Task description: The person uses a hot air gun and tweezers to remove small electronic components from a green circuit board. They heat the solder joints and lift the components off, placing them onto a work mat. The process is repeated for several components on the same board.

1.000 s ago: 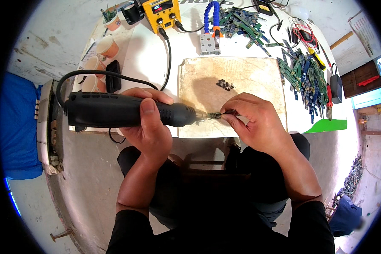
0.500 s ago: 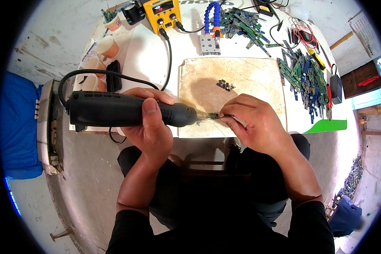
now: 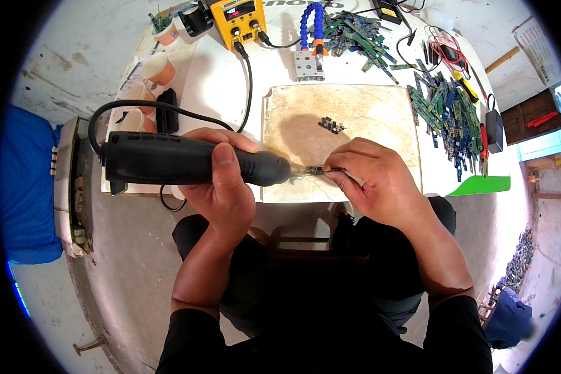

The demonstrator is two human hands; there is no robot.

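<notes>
Hands: L. hand wraps a black plastic cylindrical handpiece, thumb lying along its side; R. hand pinches the right end of a small dark-green strip betw. thumb & fingertips. Thin dark tool also in the pinch? Can't tell.
Strip, position: above front part of a square beige stained board, at the tip of the pale narrow nozzle; touching or just short, can't tell.
Strip, stage: prob. mid-work, as it sits at the nozzle.
Done (judged): small dark pieces in a loose cluster on the board, beyond the hands, prob. dealt with already.
Left (judged): at least the held strip; long green-&-blue circuit-board strips lie in a rear pile & a right-hand pile, but waiting vs. finished is unclear, hence overall progress too.
Count, tools: 1 handpiece; 1 yellow boxy control station; 1 pr. red-handled pliers.
Count, work: 1 held strip; 1 cluster, approx. several pcs., too small to count; 2 piles, strips overlapping, no exact no.
Count, cups: 4 pale-orange paper cups, incl. 1 w/ strips standing in it.
</notes>
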